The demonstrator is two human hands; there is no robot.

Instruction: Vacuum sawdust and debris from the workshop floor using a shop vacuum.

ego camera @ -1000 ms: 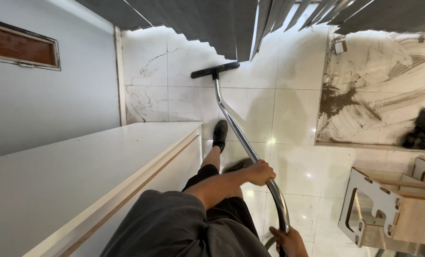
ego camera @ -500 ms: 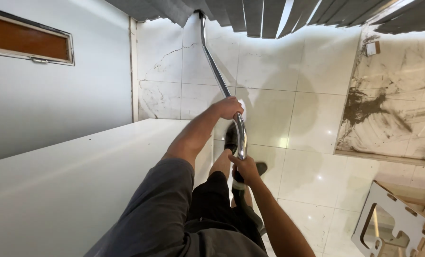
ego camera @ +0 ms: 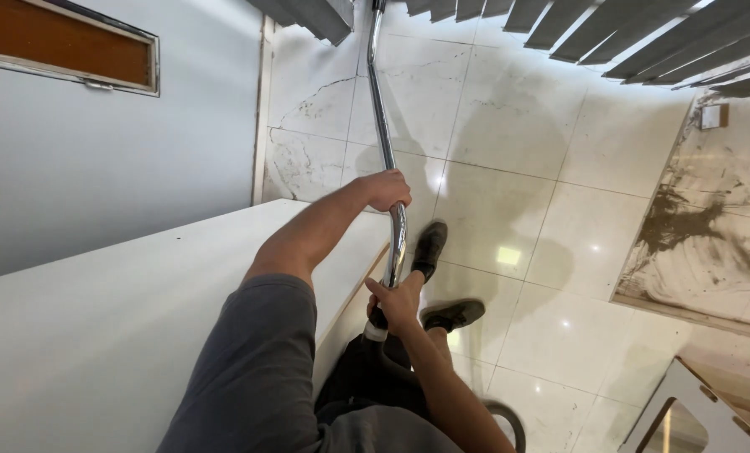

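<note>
I hold a chrome vacuum wand [ego camera: 385,143] with both hands, and over the last second I have pushed it well forward: its black floor head, which sat in plain sight on the tiles a moment ago, has now slid out of view under the grey vertical blinds [ego camera: 610,33] at the top of the frame. My left hand [ego camera: 388,189] is wrapped closed around the bend of the tube, arm stretched out, while my right hand [ego camera: 398,302] is clamped on the lower end just above the black hose cuff. I judge this to be the far end of a forward stroke, with the reach nearly used up. The wand runs from my hands straight up the frame across glossy white floor tiles [ego camera: 509,168], some cracked and streaked with dirt near the wall. My black shoes [ego camera: 429,247] stand on the tiles just beside the tube. A white countertop [ego camera: 98,335] fills the lower left, against a grey wall. To the right lies a mud-smeared patch of floor [ego camera: 710,235], and a white cut-out panel [ego camera: 685,419] sits in the lower right corner.
</note>
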